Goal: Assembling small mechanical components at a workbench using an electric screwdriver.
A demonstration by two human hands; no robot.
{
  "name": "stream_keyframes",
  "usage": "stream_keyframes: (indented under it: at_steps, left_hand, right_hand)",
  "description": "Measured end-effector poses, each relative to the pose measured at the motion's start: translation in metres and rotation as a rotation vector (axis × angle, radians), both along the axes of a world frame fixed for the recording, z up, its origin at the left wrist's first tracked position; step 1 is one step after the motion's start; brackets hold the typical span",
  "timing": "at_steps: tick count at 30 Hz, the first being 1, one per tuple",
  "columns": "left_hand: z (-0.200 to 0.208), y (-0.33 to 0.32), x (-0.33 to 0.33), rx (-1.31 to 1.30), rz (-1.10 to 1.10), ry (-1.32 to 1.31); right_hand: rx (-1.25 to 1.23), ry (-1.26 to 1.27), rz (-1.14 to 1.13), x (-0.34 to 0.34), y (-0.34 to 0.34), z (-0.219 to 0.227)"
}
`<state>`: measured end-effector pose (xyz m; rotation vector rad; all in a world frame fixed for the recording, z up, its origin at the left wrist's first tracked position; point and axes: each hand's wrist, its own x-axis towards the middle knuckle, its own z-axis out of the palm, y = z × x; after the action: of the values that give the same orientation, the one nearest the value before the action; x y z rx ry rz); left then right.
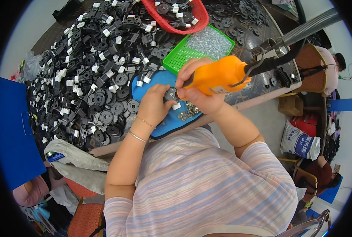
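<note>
My left hand [153,106] pinches a black plastic wheel part [171,94] with a white tab against the blue mat [167,123]. In my right hand [201,96] is an orange electric screwdriver [219,75], its nose end pointed at the wheel part. My fingers hide the tool's tip. Beside the held part on the mat lies a small pile of shiny metal pieces [188,111]. Just beyond my right hand, a green perforated tray [180,59] holds many small silver screws [211,41].
Black parts with white tabs [101,51] heap the table's left side, with black discs [105,116] nearer me. A red basket [172,29] stands at the back. The tool hangs from a spring [310,27] and cable. Other people sit at right.
</note>
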<state>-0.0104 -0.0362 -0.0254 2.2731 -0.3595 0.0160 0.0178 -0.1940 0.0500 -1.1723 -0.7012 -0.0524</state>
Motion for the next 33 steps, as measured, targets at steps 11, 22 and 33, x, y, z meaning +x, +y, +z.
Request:
stream_keyframes:
  at_steps: [11,22,33]
  left_hand:
    - [-0.011,0.002,0.004,0.02,-0.031,-0.027]
    - [-0.001,0.001,0.004,0.001,-0.051,-0.042]
    - [0.006,-0.003,-0.002,0.054,0.026,0.012]
  right_hand:
    - [-0.174,-0.171,-0.055,0.005,0.0,-0.013]
    - [-0.107,-0.007,0.034,0.01,0.004,-0.006]
    - [0.12,-0.077,-0.304,0.046,-0.035,-0.007]
